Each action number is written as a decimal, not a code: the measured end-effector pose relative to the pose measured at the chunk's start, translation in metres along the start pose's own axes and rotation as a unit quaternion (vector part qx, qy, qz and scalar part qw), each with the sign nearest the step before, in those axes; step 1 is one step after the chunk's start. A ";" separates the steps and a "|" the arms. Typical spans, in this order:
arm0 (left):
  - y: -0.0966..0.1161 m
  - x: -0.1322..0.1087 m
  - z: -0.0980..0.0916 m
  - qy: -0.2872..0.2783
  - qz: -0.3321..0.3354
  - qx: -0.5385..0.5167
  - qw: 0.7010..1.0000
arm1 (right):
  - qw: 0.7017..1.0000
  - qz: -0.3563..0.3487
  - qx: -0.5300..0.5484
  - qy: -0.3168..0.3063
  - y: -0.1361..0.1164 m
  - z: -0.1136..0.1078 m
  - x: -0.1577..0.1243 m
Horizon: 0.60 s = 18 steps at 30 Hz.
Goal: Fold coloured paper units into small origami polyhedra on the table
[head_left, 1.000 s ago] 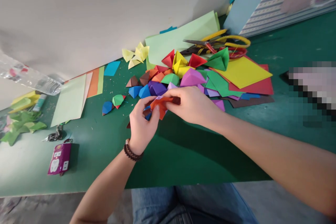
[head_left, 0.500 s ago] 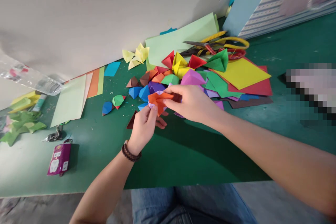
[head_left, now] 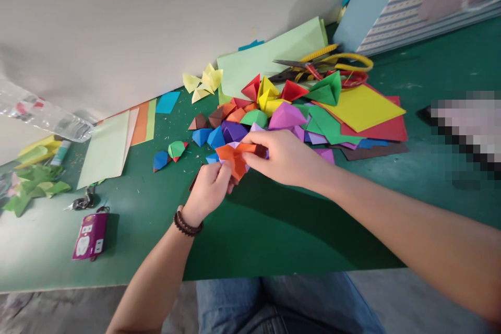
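Note:
An orange and lilac folded paper piece point(head_left: 237, 158) is held between both hands above the green table point(head_left: 274, 250). My left hand point(head_left: 209, 182) pinches its lower left side, thumb on top, a dark beaded bracelet on the wrist. From the right, my right hand point(head_left: 284, 159) grips the upper right edge between thumb and fingers. Just behind the hands lie blue folded paper pieces point(head_left: 215, 138), a purple piece point(head_left: 235, 130) and a pink-violet one point(head_left: 287, 116). A brown piece is mostly hidden behind my left hand.
Scissors point(head_left: 313, 65) lie over paper sheets at the back. A yellow sheet point(head_left: 366, 109) tops a stack on the right. To the left are pale green paper point(head_left: 105, 148), a purple packet point(head_left: 90, 236), a glue stick point(head_left: 60, 153) and a plastic bottle point(head_left: 66, 120).
The orange piece has tilted, showing more of its orange face. My left hand has moved slightly left and down, and its spread fingers beneath the piece have drawn in.

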<state>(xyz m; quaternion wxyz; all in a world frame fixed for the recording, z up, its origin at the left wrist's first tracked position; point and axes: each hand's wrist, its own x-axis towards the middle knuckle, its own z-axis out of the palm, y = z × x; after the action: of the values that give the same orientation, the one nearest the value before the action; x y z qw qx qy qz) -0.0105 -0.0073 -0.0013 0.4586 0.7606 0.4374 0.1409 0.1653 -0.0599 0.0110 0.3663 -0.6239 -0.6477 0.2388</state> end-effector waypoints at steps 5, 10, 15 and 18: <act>0.000 0.000 0.001 0.033 -0.013 0.041 0.999 | 1.000 -0.019 -0.005 -0.001 -0.002 0.002 -0.001; 0.005 0.000 -0.005 0.005 -0.004 0.037 0.999 | 1.000 -0.006 -0.015 0.005 -0.001 0.000 -0.001; 0.004 0.001 -0.008 -0.004 0.016 -0.026 1.000 | 1.000 0.003 0.002 0.004 -0.001 -0.002 -0.001; 0.002 0.001 -0.005 0.017 0.020 -0.046 0.999 | 0.997 0.002 0.073 -0.014 -0.001 -0.004 0.000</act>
<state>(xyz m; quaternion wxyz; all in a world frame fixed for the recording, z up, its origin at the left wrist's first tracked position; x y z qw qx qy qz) -0.0119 -0.0042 0.0024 0.4830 0.7447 0.4228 0.1829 0.1681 -0.0604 0.0139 0.4012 -0.5935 -0.6325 0.2944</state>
